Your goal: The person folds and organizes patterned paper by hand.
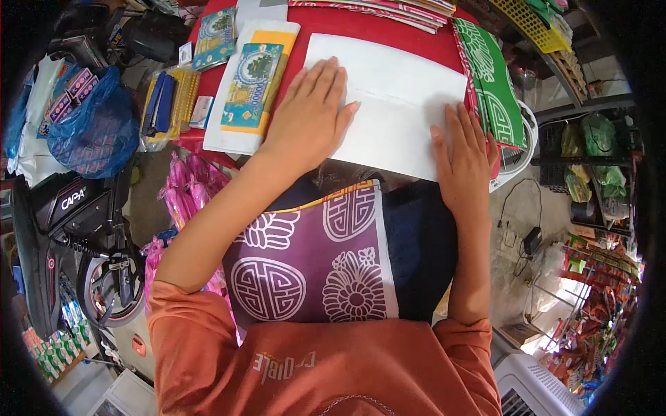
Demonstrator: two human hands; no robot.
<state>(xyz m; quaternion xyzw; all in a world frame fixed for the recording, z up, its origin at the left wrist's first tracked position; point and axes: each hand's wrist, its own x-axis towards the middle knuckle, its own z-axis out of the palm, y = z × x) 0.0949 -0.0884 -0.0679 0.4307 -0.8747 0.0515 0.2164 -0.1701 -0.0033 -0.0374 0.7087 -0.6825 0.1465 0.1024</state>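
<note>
A white sheet of paper (395, 104) with a faint crease across it lies on the red table. My left hand (309, 114) rests flat on its left part, fingers stretched out. At the sheet's right edge, my right hand (463, 149) lies palm down with its fingers extended. Just beyond that hand is green paper with white ornaments (496, 90). To the left of my left hand, a blue printed packet (253, 83) sits on yellow and white paper (225, 135). Across my lap lies a purple sheet with white ornaments (312, 260).
More folded patterned paper (388, 8) is stacked at the table's far side. A second blue packet (216, 38) and a yellow bundle (170, 104) are at the left. Beside the table are a blue plastic bag (94, 132), pink wrapped items (187, 191) and a black wheeled frame (76, 222).
</note>
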